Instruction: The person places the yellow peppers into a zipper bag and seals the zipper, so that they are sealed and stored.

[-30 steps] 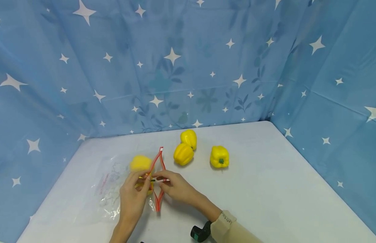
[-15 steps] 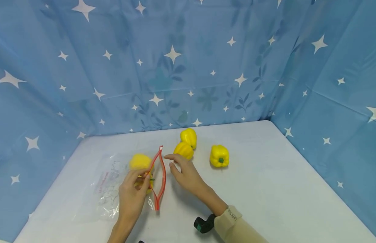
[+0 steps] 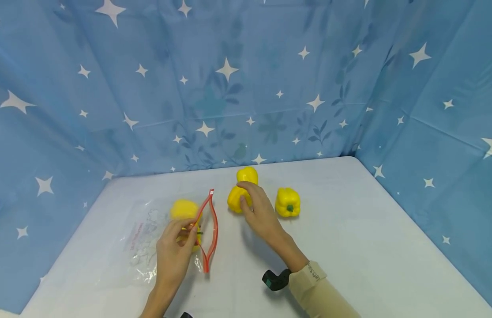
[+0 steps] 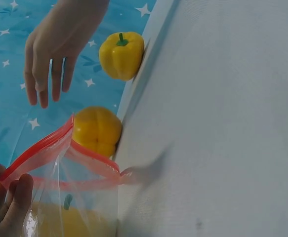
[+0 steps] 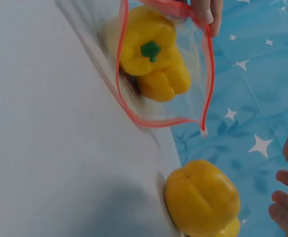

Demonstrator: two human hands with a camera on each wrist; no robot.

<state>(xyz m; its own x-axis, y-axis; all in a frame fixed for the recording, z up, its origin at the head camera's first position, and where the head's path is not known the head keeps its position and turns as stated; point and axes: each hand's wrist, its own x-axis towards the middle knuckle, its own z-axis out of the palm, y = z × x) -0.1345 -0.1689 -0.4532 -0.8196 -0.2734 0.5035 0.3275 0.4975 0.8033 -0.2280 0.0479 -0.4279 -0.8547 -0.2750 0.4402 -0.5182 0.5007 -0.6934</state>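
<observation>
My left hand (image 3: 175,249) pinches one side of the red rim of a clear zip bag (image 4: 97,160), and the bag's mouth gapes. Inside it lie two yellow bell peppers (image 5: 151,42), one with its green stem turned to the mouth. My right hand (image 3: 263,216) holds nothing; its fingers are loosely spread over a yellow bell pepper (image 3: 234,199) right of the bag, partly covering it in the head view. Just behind stands another bell pepper (image 3: 247,174). A third loose one, a bell pepper with its stem facing me (image 3: 287,202), sits farther right.
A white-covered table (image 3: 349,247) carries everything. Blue curtains (image 3: 246,88) with white stars rise behind and at the sides. A black device (image 3: 275,280) sits at my right wrist, beside the beige sleeve (image 3: 321,289).
My right hand has let go of the bag's rim and moved right and away from me to the loose peppers. My left hand keeps its pinch, almost unmoved.
</observation>
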